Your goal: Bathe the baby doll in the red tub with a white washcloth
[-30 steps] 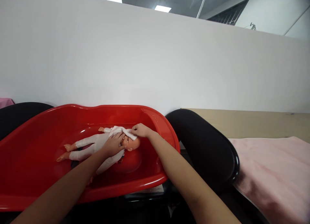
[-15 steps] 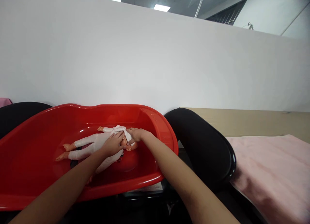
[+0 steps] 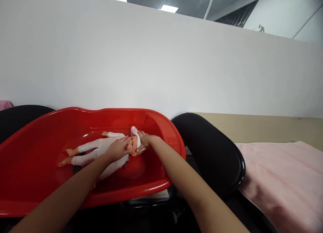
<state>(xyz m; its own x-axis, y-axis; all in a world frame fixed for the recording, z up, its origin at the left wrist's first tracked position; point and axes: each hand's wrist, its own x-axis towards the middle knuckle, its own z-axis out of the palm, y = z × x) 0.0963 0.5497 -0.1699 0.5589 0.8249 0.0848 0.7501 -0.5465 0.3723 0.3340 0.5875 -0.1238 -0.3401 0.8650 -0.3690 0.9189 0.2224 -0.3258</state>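
Left hand (image 3: 117, 150) laid with fingers nearly straight, open, over chest and chin of the doll (image 3: 102, 146). Right hand (image 3: 144, 141) cupped, thumb and fingers parted, across the white cap (image 3: 134, 130) on its head; cannot tell if pinching. Face-up under both hands, inside the red tub (image 3: 174, 135). Right of the fingers, a short gap, then the rim; beyond the fingertips, a strip of floor before the far wall; left, wide bare floor past the feet.

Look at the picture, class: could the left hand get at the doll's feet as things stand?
Probably yes: the left hand rests on the doll's upper body, and the feet show uncovered in the tub, with nothing seen blocking the way.
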